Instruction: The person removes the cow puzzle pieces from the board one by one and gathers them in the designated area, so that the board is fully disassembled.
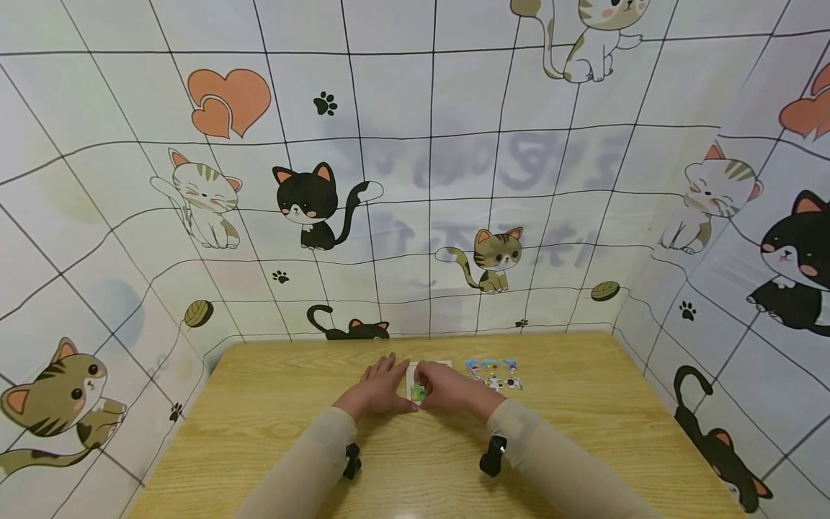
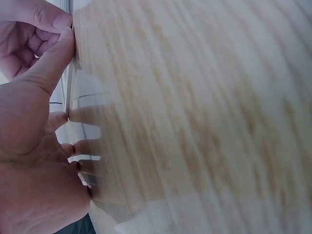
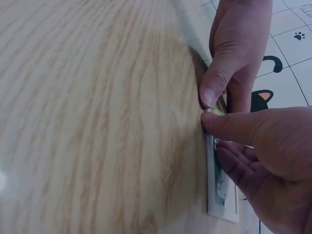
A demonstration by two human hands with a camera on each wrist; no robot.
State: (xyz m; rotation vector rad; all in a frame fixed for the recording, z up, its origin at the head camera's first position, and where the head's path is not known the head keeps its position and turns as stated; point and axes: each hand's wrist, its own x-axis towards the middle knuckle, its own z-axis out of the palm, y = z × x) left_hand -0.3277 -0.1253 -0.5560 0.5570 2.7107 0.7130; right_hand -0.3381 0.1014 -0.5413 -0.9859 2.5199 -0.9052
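A small white-framed puzzle board (image 1: 410, 371) with green picture parts lies flat near the table's back edge. My left hand (image 1: 376, 389) rests at its left side, fingers spread and the thumb stretched along its front edge. Over the board is my right hand (image 1: 447, 386), fingers curled down onto it. In the right wrist view its thumb lies at the board's (image 3: 222, 213) front edge, close to the left thumb (image 3: 209, 95). Whether a piece is pinched there is hidden. The thumbs also meet in the left wrist view, above my left palm (image 2: 24, 126).
Several colourful loose puzzle pieces (image 1: 493, 365) lie in rows right of the board. The wooden table (image 1: 259, 404) meets a cat-patterned wall covering (image 1: 402, 288) at the back and sides. A dark camera is strapped on each wrist.
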